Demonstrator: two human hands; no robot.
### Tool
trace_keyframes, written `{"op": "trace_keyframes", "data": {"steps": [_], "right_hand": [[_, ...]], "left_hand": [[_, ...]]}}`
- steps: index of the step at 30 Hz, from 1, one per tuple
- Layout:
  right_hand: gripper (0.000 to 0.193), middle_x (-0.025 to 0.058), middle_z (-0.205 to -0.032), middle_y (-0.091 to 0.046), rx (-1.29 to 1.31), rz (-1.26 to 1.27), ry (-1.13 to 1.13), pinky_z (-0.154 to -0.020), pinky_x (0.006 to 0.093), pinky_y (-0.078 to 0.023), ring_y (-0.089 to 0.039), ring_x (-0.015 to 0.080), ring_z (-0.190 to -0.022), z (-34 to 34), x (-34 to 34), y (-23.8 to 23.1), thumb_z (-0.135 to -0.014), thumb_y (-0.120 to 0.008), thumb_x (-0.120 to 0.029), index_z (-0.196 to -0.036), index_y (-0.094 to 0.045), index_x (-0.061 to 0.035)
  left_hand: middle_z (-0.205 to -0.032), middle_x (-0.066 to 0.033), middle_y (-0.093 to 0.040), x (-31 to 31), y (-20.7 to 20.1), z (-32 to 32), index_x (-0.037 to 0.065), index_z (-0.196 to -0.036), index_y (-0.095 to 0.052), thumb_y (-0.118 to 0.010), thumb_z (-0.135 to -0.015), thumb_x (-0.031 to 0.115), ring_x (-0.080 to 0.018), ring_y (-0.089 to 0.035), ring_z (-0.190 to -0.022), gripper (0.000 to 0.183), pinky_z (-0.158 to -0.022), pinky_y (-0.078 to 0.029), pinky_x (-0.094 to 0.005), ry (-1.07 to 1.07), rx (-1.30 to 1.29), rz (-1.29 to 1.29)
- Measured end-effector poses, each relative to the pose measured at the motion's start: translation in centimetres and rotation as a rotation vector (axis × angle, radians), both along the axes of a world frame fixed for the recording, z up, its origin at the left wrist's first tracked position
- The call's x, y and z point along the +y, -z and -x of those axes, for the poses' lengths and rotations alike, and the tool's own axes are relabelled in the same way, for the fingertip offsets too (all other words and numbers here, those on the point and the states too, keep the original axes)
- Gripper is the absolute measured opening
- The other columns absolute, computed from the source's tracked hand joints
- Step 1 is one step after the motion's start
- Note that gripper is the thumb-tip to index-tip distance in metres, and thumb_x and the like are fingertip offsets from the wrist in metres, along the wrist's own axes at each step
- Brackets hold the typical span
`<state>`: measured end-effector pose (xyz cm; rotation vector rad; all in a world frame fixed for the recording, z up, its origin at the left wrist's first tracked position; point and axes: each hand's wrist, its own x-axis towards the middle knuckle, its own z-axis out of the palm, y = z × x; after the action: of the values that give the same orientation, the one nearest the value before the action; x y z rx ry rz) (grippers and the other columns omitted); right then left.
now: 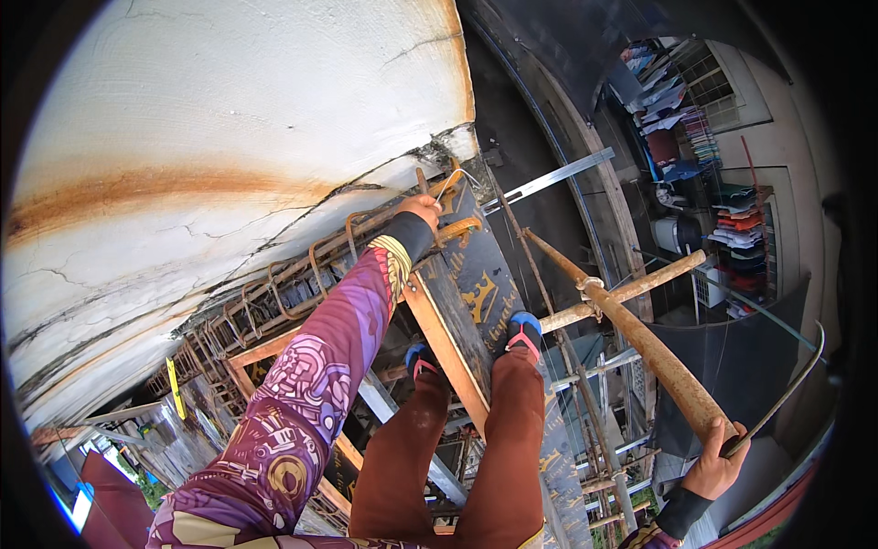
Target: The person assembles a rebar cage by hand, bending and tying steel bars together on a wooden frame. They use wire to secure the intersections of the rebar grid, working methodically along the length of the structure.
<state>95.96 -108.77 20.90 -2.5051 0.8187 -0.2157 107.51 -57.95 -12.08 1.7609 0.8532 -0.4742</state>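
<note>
My left hand (422,212) is closed at the wall's edge, its fingers pinching a thin pale tie wire (471,174) that loops by a rusty bent bar (455,174). A second rusty hooked bar (465,226) sticks out just below that hand, over a dark printed formwork board (485,284). At the lower right, my right hand (715,468) grips the near end of a rusty pole (649,343). A thin curved rod (791,389) runs up beside the fingers; whether they hold it too is hidden.
A second pole (640,291) crosses the first at a lashed joint. My feet stand on narrow boards high above the ground. A cracked, rust-stained white wall (238,101) fills the upper left, with rebar stirrups (315,261) along it. Laundry (663,101) hangs far right.
</note>
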Motion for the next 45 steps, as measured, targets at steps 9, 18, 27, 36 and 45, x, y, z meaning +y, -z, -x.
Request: {"op": "trace_keyframes", "data": {"steps": [9, 18, 27, 36, 45], "right_hand": [[0.048, 0.0077, -0.104, -0.059, -0.361, 0.168, -0.135, -0.073, 0.0225, -0.044, -0.054, 0.0114, -0.079, 1.9, 1.1, -0.6, -0.102, -0.056, -0.032, -0.136, -0.050, 0.0020], [0.031, 0.0029, -0.073, -0.049, 0.530, -1.498, 0.347, -0.041, 0.0252, -0.035, -0.040, 0.0087, -0.046, 5.2, 22.4, 5.1, -0.104, -0.046, -0.020, -0.131, -0.050, -0.0046], [0.016, 0.0000, -0.070, -0.047, 0.927, -1.708, 0.344, -0.037, 0.0268, -0.032, -0.037, 0.0087, -0.044, 4.0, 32.0, 20.6, -0.100, -0.052, -0.017, -0.115, -0.054, -0.0114], [0.016, 0.0032, -0.069, -0.050, 0.783, -1.559, 0.390, -0.037, 0.0294, -0.045, -0.048, 0.0118, -0.047, 4.8, 32.9, 24.4, -0.097, -0.054, -0.015, -0.109, -0.057, -0.0036], [0.010, 0.0061, -0.068, -0.053, 0.968, -1.692, 0.340, -0.036, 0.0364, -0.046, -0.050, 0.0170, -0.043, 4.1, 32.9, 25.3, -0.093, -0.054, -0.012, -0.089, -0.054, -0.0032]], "left_hand": [[-0.100, -0.0075, -0.064, 0.9, 0.5, 1.8, 0.000, -0.113, -0.059, -0.056, -0.100, 0.019, -0.0202, -0.069, -0.084, 0.023, -0.065, -0.056, -0.0347, -0.237, -0.024, 0.153], [-0.074, -0.0015, -0.063, 2.3, 3.3, 3.5, 0.002, -0.099, -0.067, -0.060, -0.098, 0.020, -0.0099, -0.053, -0.064, 0.020, -0.061, -0.046, -0.0289, -0.012, -0.226, -0.022], [-0.094, -0.0029, -0.060, 1.2, 2.2, 5.1, 0.002, -0.103, -0.057, -0.050, -0.104, 0.019, -0.0144, -0.063, -0.080, 0.018, -0.070, -0.055, -0.0306, -0.199, -0.355, 0.186], [-0.089, -0.0180, -0.061, 1.4, -1.9, 1.3, 0.003, -0.095, -0.059, -0.051, -0.098, 0.017, -0.0395, -0.059, -0.084, 0.016, -0.076, -0.047, -0.0470, 0.144, -0.577, -0.828], [-0.116, -0.0158, -0.060, 3.2, -0.3, -1.5, 0.003, -0.102, -0.061, -0.057, -0.092, 0.008, -0.0362, -0.055, -0.116, 0.012, -0.100, -0.044, -0.0438, 0.798, -0.796, -0.939]]}}
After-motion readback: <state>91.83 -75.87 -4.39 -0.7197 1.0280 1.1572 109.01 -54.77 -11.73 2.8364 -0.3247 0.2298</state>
